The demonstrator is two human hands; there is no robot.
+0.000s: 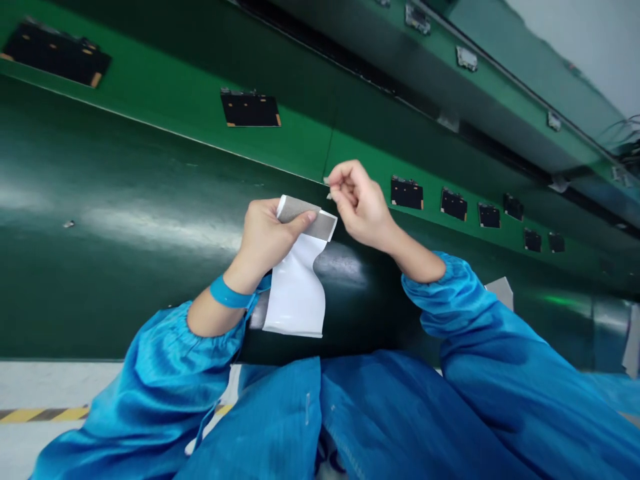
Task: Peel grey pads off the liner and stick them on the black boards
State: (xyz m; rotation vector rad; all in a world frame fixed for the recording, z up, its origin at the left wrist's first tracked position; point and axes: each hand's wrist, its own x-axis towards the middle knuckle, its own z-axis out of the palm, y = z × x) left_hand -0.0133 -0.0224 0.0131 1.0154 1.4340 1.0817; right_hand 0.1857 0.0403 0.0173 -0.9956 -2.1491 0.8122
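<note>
My left hand [267,233] is closed on the top of a white backing sheet [296,287] that hangs down and curls. A grey strip [310,217] runs across the sheet's top edge under my thumb. My right hand [357,200] is just right of it, with fingers pinched on a tiny grey piece [327,181] lifted off the sheet. A blue wrist strap [227,295] sits on my left wrist. Both arms wear blue sleeves.
A dark green conveyor belt [125,233] passes in front of me. On the lighter green ledge [175,93] behind it lie several black boards [250,109], [407,193], [56,57]. A yellow-black floor stripe [30,415] shows at the lower left.
</note>
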